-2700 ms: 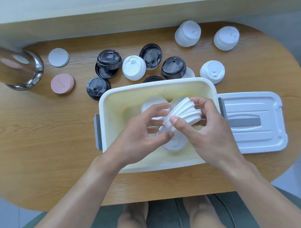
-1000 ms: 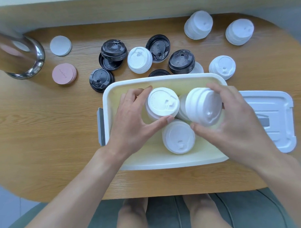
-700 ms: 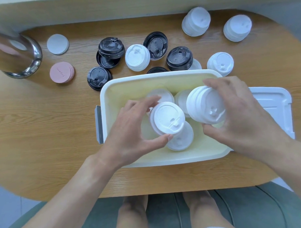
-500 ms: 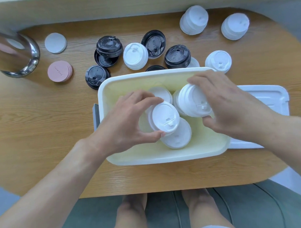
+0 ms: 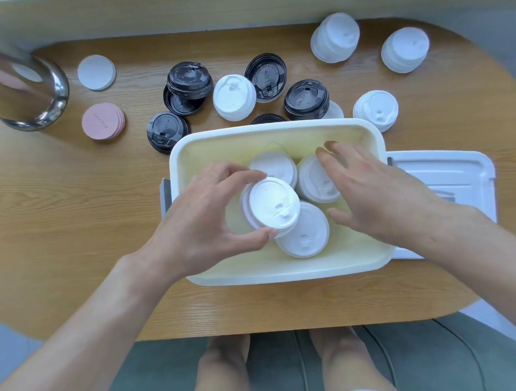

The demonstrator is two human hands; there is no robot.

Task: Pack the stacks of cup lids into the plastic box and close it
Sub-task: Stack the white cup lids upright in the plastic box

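The left hand (image 5: 205,223) gripped a white stack (image 5: 270,208) of lids between thumb and fingers, holding it tilted inside the box (image 5: 283,272), above a near stack (image 5: 306,234) lying on the box floor. The right hand (image 5: 376,197) was open, fingers spread, over a right stack (image 5: 314,178) in the box; whether it touched that stack could not be told. A far stack (image 5: 274,167) stood behind the held one. The box lid (image 5: 455,171) lay on the table (image 5: 76,216) just right of the box. Black lids (image 5: 188,80) and more white stacks (image 5: 334,40) lay beyond the box's far rim.
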